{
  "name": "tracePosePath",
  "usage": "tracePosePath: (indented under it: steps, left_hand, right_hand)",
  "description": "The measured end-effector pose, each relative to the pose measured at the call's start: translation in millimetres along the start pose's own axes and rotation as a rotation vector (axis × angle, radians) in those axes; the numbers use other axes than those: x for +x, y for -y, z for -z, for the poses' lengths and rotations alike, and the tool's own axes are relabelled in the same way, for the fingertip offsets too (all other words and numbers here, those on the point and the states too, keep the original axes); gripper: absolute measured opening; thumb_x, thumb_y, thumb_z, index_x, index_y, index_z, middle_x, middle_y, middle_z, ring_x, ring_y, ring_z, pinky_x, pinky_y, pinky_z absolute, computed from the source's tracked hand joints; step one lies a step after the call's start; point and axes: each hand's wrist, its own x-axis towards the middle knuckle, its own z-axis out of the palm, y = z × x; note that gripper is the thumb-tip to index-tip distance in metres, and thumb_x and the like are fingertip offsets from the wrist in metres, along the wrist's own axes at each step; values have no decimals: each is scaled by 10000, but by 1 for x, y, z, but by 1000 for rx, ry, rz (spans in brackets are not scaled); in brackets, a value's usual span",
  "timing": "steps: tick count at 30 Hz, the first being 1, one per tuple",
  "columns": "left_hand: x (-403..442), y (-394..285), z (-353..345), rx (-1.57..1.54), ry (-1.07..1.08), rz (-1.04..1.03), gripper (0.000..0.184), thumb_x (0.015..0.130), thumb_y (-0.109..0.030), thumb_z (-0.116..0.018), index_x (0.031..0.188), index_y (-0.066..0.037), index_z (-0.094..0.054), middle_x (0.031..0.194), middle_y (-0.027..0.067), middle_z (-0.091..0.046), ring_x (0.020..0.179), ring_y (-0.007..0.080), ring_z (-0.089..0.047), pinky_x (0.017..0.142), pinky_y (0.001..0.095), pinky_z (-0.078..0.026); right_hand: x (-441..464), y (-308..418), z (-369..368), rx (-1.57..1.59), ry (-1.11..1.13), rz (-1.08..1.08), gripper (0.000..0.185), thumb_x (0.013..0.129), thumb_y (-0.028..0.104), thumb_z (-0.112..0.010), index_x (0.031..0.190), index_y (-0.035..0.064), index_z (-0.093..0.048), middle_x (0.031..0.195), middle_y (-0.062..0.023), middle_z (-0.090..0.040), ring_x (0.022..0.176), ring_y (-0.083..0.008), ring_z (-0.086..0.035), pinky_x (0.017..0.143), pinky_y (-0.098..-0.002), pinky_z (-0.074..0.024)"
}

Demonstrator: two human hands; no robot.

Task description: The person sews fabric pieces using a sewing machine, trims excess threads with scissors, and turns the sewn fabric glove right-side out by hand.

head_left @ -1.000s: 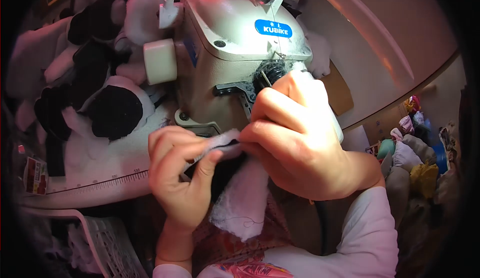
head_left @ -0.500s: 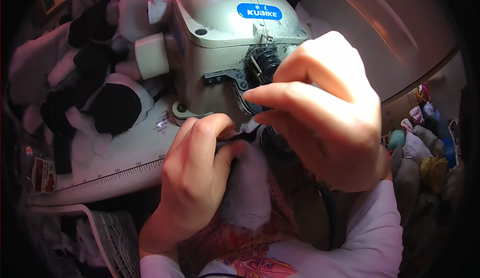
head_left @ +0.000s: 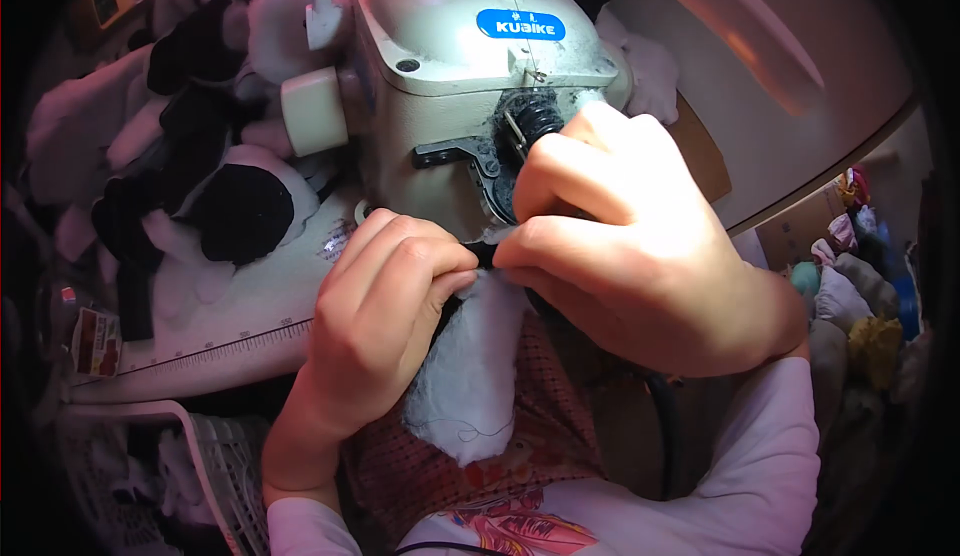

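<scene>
A white fluffy fabric piece (head_left: 470,371) with a dark edge hangs below my fingers, a loose thread curled near its lower end. My left hand (head_left: 385,306) pinches its upper edge from the left. From the right, my right hand (head_left: 620,256) pinches the same edge, its fingertips close to those of my left. Just beyond my fingertips stands a cream sewing machine (head_left: 440,106) with a blue label (head_left: 520,25). Its black foot parts (head_left: 480,171) are partly hidden behind my right hand.
Black and white plush pieces (head_left: 240,211) are heaped on the table left of the machine. A ruler strip (head_left: 230,341) runs along the table edge. At lower left stands a white plastic basket (head_left: 215,456) with more pieces. Coloured cloth bundles (head_left: 845,296) lie at right.
My right hand has come down from near the machine's foot to the fabric edge, its fingers now closed there. The fabric hangs slightly further left, and the view has shifted a little.
</scene>
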Motion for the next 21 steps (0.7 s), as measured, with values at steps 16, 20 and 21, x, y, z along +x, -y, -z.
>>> tracePosePath:
  steps: [16, 20, 21]
  left_hand:
    - [-9, 1, -10, 47, -117, -72, 318, 715, 136, -716, 947, 19, -534, 854, 149, -602, 714, 312, -574, 652, 373, -494]
    - [-13, 2, -15, -103, -222, 17, 315, 768, 64, -722, 1034, 25, -558, 867, 142, -602, 718, 308, -579, 658, 362, -492]
    - [-12, 0, -9, -129, -155, 96, 345, 791, 21, -722, 1093, 25, -555, 873, 142, -604, 724, 302, -583, 659, 358, -490]
  right_hand:
    - [9, 5, -26, -127, -149, -37, 237, 560, 75, -696, 764, 110, -581, 880, -3, -554, 896, -221, -535, 756, -369, -342]
    - [9, 8, -27, -155, -119, -52, 238, 561, 79, -697, 756, 93, -560, 846, -12, -557, 914, -213, -556, 785, -371, -342]
    - [9, 7, -29, -148, -126, -38, 235, 564, 78, -696, 753, 89, -557, 833, -16, -556, 912, -210, -558, 787, -373, -338]
